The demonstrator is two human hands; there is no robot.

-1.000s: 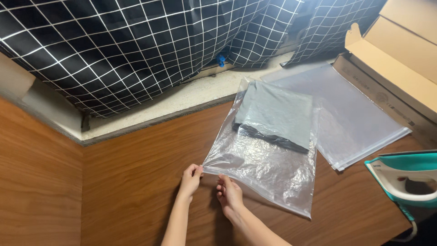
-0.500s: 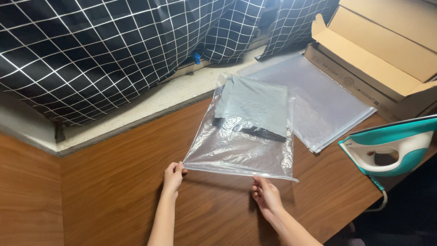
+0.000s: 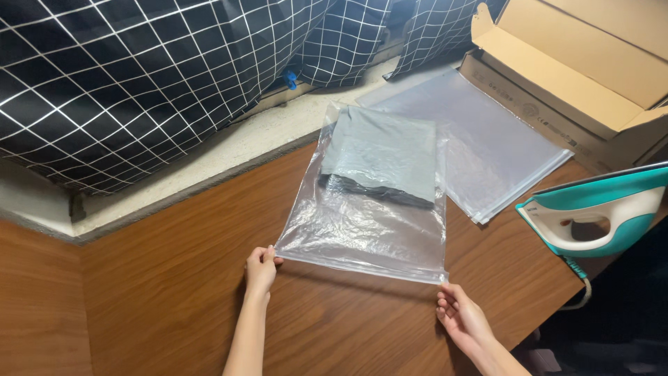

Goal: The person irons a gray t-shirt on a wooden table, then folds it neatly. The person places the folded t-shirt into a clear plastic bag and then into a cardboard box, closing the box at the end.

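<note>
**Bag held at its near corners: slip risk and orientation**

While both hands hold the near edge, the clear plastic bag (image 3: pixel 369 223) lies flat on the wooden tabletop (image 3: pixel 174 292), its far end reaching the pale ledge below the checked curtain (image 3: pixel 139 76). Left hand (image 3: pixel 261 270): fingers curled, pinching the near-left corner. Right hand (image 3: pixel 463 319): fingers loosely curled just below the near-right corner; whether they actually pinch the film I cannot tell.

Risks, as judged: slick film could slide out of a weak right-side hold, letting the edge sag and crease. An uneven pull would skew the bag and shift the folded grey garment (image 3: pixel 383 153) inside. The teal iron (image 3: pixel 591 216) sits near the right edge; a wide sweep could knock it.

Orientation: long axis runs near-to-far, tilted slightly rightward; held edge faces the person, garment sits in the far half.
</note>
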